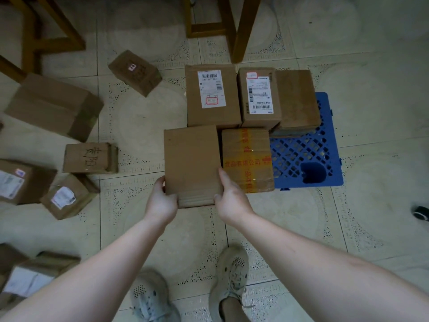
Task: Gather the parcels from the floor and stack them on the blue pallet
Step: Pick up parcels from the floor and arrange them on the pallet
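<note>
Risk: the plain box (191, 163) is coming down at the left side of the pallet (308, 159), whose edge is hidden, so it could be overhanging and tipping, or pinching fingers against the taped box (247, 159). Left hand (162, 201) is gripping its near-left corner and right hand (229, 201) its near-right edge, fingers curled.
</note>
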### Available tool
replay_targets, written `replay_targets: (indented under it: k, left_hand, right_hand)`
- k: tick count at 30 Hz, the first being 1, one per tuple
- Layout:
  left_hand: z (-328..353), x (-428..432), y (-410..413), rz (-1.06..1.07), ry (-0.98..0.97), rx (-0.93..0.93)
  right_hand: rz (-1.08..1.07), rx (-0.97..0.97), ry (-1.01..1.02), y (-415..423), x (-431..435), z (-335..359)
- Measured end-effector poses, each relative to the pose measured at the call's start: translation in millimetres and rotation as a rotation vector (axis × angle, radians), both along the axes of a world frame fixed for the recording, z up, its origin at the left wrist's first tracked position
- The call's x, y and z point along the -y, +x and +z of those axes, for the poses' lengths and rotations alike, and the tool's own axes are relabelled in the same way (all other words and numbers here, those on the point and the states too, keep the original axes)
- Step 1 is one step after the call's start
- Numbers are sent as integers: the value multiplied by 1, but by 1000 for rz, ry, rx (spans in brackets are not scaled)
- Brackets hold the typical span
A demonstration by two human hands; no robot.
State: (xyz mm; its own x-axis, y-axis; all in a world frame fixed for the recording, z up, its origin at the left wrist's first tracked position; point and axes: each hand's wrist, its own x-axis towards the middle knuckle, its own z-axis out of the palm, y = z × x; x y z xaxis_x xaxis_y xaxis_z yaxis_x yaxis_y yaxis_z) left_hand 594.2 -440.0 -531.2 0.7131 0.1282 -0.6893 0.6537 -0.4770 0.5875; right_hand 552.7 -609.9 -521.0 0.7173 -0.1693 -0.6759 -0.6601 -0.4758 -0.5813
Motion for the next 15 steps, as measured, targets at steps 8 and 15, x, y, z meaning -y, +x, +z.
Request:
replay_targets:
  k: [8, 15]
  left_hand:
    - [5, 10, 15, -124, -63, -15]
    - [-3, 20, 7, -256, 3, -36]
  right_hand:
    - [-70, -41, 0, 6, 4, -7]
    - [-28, -85, -57, 6, 10, -13]
